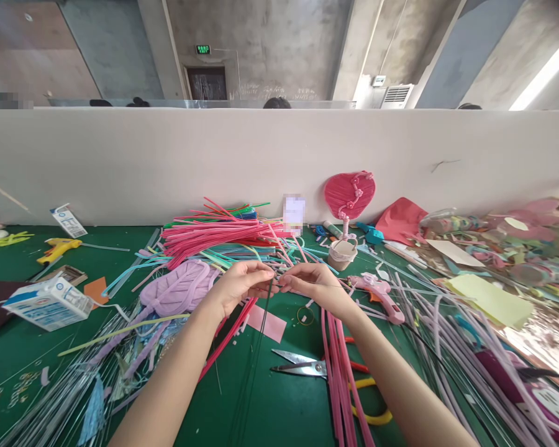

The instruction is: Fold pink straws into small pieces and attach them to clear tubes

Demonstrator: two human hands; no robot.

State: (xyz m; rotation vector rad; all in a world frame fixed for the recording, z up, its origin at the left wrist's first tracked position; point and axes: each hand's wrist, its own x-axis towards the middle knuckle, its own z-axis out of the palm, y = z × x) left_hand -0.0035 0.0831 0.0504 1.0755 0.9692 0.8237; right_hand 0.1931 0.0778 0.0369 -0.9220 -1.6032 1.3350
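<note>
My left hand [248, 282] and my right hand [313, 282] meet at their fingertips over the middle of the table, both closed in a pinch. Thin dark green wires [259, 335] hang down from the left fingertips. Whatever is between the right fingertips is too small to make out. Under the hands lie a pink square of paper [268, 323] and bundles of pink pipe cleaners [338, 372]. Open-bladed scissors [302, 366] with red and yellow handles rest partly beneath the right-hand bundle.
A large pile of pink pipe cleaners [223, 236] lies behind my hands, beside a lilac leaf shape [179, 288]. Around them are a yellow glue gun [58, 249], a pink glue gun [379, 295], a milk carton [51, 303], a small pot [342, 253] and a white partition [168, 164].
</note>
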